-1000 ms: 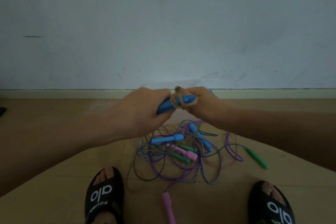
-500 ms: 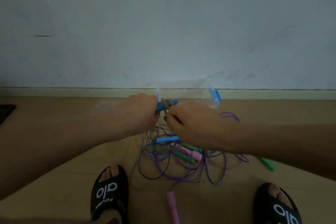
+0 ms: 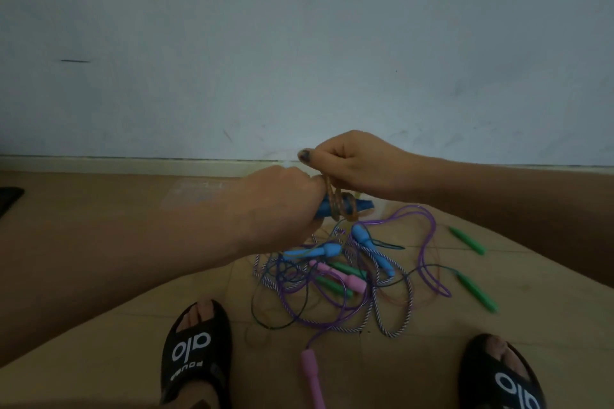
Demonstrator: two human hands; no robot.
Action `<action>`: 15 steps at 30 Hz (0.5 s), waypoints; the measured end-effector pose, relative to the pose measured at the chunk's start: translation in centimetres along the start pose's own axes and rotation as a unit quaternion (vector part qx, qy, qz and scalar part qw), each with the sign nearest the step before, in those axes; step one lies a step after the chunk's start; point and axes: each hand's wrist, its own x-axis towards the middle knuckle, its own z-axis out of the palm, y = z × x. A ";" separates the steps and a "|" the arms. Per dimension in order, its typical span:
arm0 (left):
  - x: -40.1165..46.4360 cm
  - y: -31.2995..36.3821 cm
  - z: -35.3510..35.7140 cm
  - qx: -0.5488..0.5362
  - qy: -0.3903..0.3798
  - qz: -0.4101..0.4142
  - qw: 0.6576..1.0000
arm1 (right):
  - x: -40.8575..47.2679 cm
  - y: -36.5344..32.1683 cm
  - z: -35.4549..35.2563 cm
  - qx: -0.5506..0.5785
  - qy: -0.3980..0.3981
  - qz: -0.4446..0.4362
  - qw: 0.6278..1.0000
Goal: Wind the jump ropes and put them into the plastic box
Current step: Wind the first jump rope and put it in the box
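— Two hands at mid-frame?
— Yes: left hand (image 3: 282, 206) clamped on blue handles (image 3: 345, 207); right hand (image 3: 355, 164) pinching the orange rope (image 3: 335, 197), apparently wound around them.
— Others?
— Tangled ropes (image 3: 349, 279) on the floor (image 3: 432, 359), centre-low.

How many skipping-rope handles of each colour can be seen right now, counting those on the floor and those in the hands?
Blue handles: 3, one held, two on the floor
Green handles: 4
Pink handles: 3
Total: 10, as far as the tangled pile lets me tell; more may be hidden.
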 end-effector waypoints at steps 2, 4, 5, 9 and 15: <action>0.0 -0.1 -0.4 -0.044 0.035 0.002 0.998 | 0.1 0.4 0.2 0.059 -0.007 0.042 0.997; -0.1 -0.2 -0.8 -0.075 0.074 0.001 0.994 | -0.3 1.1 0.5 0.136 -0.020 0.092 0.986; -0.1 -0.3 -0.9 -0.085 0.086 -0.004 0.993 | -0.8 1.5 0.7 0.171 -0.033 0.111 0.979; 0.0 -0.3 -0.6 -0.137 0.103 -0.058 0.984 | -2.2 2.4 2.5 0.226 -0.043 0.155 0.961; 0.8 -2.7 0.6 -0.167 0.035 -0.195 0.966 | -4.9 1.3 5.5 0.085 0.016 0.183 0.979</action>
